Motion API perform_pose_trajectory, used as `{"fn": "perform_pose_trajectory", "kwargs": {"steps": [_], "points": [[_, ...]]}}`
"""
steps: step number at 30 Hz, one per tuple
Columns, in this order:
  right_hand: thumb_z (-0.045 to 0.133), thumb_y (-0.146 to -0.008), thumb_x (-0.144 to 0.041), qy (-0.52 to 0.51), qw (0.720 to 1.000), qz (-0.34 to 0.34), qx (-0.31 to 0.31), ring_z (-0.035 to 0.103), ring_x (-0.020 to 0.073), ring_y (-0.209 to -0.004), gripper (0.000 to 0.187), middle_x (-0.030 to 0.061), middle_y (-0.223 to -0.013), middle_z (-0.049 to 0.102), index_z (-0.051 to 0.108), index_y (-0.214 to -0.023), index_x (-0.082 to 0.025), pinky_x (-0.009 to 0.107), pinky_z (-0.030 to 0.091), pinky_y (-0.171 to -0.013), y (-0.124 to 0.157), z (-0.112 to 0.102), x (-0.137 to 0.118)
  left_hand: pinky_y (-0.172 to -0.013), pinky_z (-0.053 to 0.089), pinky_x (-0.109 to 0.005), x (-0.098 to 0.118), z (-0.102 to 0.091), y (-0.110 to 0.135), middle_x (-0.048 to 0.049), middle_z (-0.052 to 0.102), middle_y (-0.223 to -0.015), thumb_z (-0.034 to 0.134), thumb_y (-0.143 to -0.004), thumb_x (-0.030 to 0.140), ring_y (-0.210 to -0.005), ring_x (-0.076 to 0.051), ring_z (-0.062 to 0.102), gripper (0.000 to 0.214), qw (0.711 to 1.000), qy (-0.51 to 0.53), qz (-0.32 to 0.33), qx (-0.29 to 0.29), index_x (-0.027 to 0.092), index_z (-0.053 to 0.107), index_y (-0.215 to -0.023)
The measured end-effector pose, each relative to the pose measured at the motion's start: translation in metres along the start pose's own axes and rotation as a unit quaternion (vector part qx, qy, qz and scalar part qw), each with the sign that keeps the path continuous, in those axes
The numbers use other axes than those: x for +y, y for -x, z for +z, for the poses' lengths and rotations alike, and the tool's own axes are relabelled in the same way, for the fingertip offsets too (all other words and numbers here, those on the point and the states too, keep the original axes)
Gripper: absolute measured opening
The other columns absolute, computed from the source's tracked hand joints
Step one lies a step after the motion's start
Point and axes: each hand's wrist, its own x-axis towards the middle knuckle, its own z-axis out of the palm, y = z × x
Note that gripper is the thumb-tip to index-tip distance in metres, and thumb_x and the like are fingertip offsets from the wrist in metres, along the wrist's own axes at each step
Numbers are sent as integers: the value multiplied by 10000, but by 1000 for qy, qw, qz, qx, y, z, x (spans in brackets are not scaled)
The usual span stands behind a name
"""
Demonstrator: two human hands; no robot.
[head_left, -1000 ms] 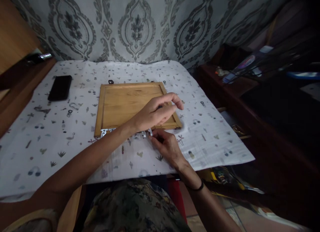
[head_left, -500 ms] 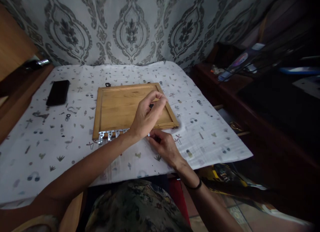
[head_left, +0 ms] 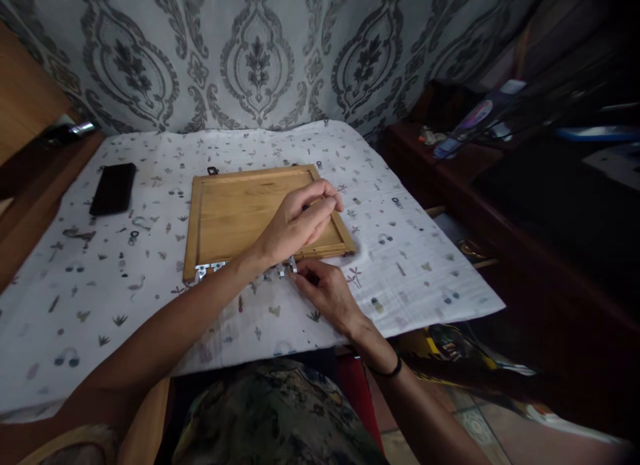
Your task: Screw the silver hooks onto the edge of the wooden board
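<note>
A framed wooden panel (head_left: 240,215) lies flat on the cloth, a row of silver metal hooks (head_left: 201,271) along its near edge. My left hand (head_left: 305,218) is closed above the panel's right half, thumb and fingers pinched. A small dark spot shows between them, too little to name. My left forearm crosses in front of part of the hook row. At the near edge my right hand (head_left: 325,288) is closed, fingertips at the rightmost hook (head_left: 293,264). Its fingers partly hide what they pinch.
A printed white cloth (head_left: 125,318) covers the table. A black phone (head_left: 114,189) lies at the left, and a black clip-like piece (head_left: 213,171) sits at the panel's far edge. To the right stands a dark cabinet (head_left: 450,175) with a bottle (head_left: 475,118) on it.
My left hand has shifted slightly right and tilted. The rightmost hooks, formerly hidden by that hand, now show beside my right fingertips. My right hand stays almost in place.
</note>
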Motion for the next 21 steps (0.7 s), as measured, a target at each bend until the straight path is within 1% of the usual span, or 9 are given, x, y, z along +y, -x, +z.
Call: {"fn": "perform_pose_trajectory", "kwargs": {"steps": [2,5,7,10,14,16,21], "points": [[633,-913,-310,1,1000,-1,2,576,153,-649,141,7,-720,671,667,-835,-198,265,411,-622,0,0,0,-427,266,-225,2,2,2,108,313,-490,565,-1008,375,-414,-72,281,223,1000,-7,-1,17,211,550,-858],[624,-911,-313,-2,1000,-4,0,570,154,-645,150,8,-707,660,658,-824,-196,269,405,-623,0,0,0,-419,239,-230,3,5,4,102,306,-523,632,-985,512,-434,-66,273,362,998,-10,-10,62,222,499,-813],[617,-910,-316,-3,1000,-3,-1,567,158,-649,148,11,-714,657,658,-834,-196,273,407,-631,0,0,1,-415,226,-236,4,7,6,99,303,-537,659,-952,589,-439,-66,272,435,997,-7,-13,74,228,475,-794],[614,-909,-313,0,1000,3,-2,563,157,-653,142,12,-724,658,658,-838,-198,273,411,-636,0,1,1,-413,212,-246,4,9,7,92,320,-533,672,-932,624,-440,-65,263,467,998,-9,-3,65,223,490,-776],[619,-910,-324,-4,1000,11,-5,554,151,-647,159,14,-727,657,663,-834,-191,272,412,-633,0,1,0,-411,212,-259,1,10,4,92,327,-478,639,-949,641,-413,-69,261,474,998,-24,19,60,218,519,-771],[615,-909,-334,-11,1000,12,-7,542,149,-644,170,15,-730,655,665,-838,-188,274,407,-635,0,0,0,-402,203,-259,0,10,0,95,325,-464,626,-953,650,-399,-69,265,479,998,-26,20,53,216,530,-775],[607,-914,-369,-21,1000,11,-8,526,146,-636,202,6,-706,632,658,-833,-191,273,385,-624,1,0,0,-397,224,-237,-4,8,-6,101,335,-485,632,-934,670,-405,-62,295,504,1000,-8,22,14,210,525,-758]]}}
